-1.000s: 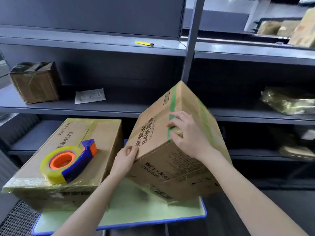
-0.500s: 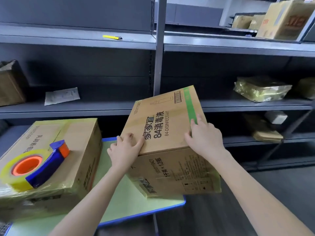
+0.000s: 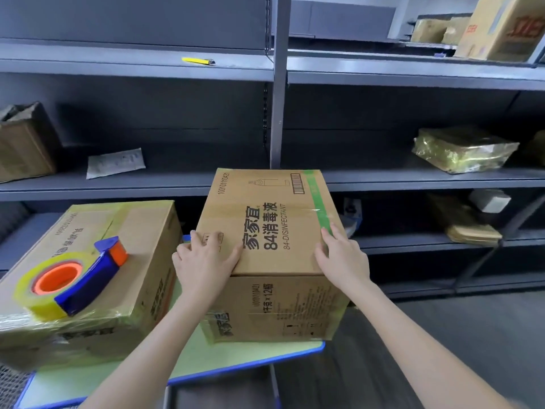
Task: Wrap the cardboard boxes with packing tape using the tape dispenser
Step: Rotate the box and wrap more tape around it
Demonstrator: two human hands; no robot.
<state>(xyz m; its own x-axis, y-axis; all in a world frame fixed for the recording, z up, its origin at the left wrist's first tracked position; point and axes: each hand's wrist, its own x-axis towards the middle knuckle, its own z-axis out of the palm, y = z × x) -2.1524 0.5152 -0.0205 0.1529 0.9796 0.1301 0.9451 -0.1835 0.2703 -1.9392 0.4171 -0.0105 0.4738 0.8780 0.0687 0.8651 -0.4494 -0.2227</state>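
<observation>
A cardboard box printed "84-DISINFECTANT" (image 3: 274, 202), with a green stripe along its right side, sits level on the pale green tabletop (image 3: 253, 354). My left hand (image 3: 203, 261) lies flat on the box's top near its front left corner. My right hand (image 3: 342, 258) rests with straight fingers on the top's front right corner, over the green stripe. To the left stands a second cardboard box (image 3: 138, 231) covered in yellowish tape. On it lies the blue tape dispenser (image 3: 88, 278) with an orange-cored roll of tape.
Grey metal shelving (image 3: 277, 113) runs behind the table. It holds a brown box (image 3: 25, 149) at left, a paper packet (image 3: 115, 162), a yellow cutter (image 3: 197, 61), wrapped parcels (image 3: 463, 149) at right and boxes (image 3: 501, 25) on top. Dark floor lies at right.
The disinfectant box has been turned from tilted on an edge to lying flat on the table. Both hands moved onto its top near the front corners. The view shifted right.
</observation>
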